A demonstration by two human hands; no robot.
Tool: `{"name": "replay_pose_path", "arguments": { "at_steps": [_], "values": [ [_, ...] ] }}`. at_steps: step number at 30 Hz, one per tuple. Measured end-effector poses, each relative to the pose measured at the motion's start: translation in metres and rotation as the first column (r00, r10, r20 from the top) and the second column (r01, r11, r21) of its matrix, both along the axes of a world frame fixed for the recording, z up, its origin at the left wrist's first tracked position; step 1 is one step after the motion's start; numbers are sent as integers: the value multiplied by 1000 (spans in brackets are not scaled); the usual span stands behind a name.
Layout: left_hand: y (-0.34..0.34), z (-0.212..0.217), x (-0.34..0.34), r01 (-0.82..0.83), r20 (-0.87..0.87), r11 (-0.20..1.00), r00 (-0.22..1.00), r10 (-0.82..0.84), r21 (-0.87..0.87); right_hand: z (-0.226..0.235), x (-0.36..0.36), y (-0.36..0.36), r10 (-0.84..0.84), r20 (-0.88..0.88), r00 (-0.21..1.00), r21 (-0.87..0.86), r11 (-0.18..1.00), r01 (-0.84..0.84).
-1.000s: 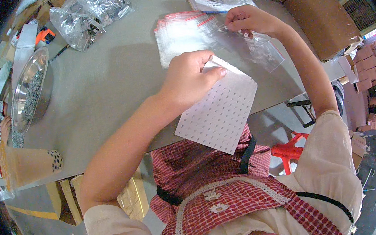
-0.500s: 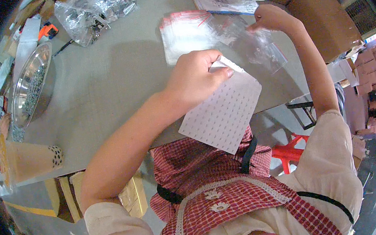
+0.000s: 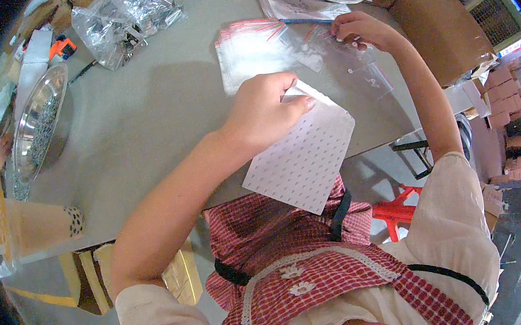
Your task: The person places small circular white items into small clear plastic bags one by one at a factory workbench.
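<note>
The white dotted sheet (image 3: 303, 161) (flat, matte, overhanging the grey table (image 3: 142, 124) edge) stays pinched in the left hand (image 3: 264, 111). The right hand (image 3: 357, 28) has slid farther along the glossy clear zip bags (image 3: 261, 51), fingers gripping one bag's top edge.

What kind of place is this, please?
Probably a small packing workshop: a grey worktable holds a stack of clear zip bags, a metal bowl of small parts and bagged hardware, with cardboard boxes nearby.
</note>
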State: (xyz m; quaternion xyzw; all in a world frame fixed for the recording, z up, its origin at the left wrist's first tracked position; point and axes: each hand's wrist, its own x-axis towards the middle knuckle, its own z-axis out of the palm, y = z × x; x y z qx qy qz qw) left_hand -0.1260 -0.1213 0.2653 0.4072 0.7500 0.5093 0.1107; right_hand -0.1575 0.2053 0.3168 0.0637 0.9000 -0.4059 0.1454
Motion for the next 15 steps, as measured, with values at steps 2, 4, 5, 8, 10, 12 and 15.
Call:
{"name": "replay_pose_path", "arguments": {
  "at_steps": [2,4,5,8,10,12,15],
  "values": [
    [0,1,0,2,26,1000,1000,-2,8,-1,0,19,-2,-38,999,113,994,6],
    [-1,0,1,-4,64,1000,998,3,14,4,5,8,40,-89,995,156,987,-25],
    [-2,0,1,-9,87,1000,996,8,18,5,10,2,79,-123,989,146,987,-61],
    [-4,-1,-1,32,141,999,989,-32,2,-4,12,-16,332,-347,877,338,917,-213],
    [-4,0,-2,63,178,998,982,-62,-4,-9,12,-17,483,-389,784,537,811,-233],
    [-5,3,-2,73,219,997,973,-71,-1,-20,15,-19,594,-447,669,716,686,-131],
    [-3,5,-2,106,333,993,936,-117,49,-21,17,-17,517,-398,758,788,616,-7]
  ]
}}
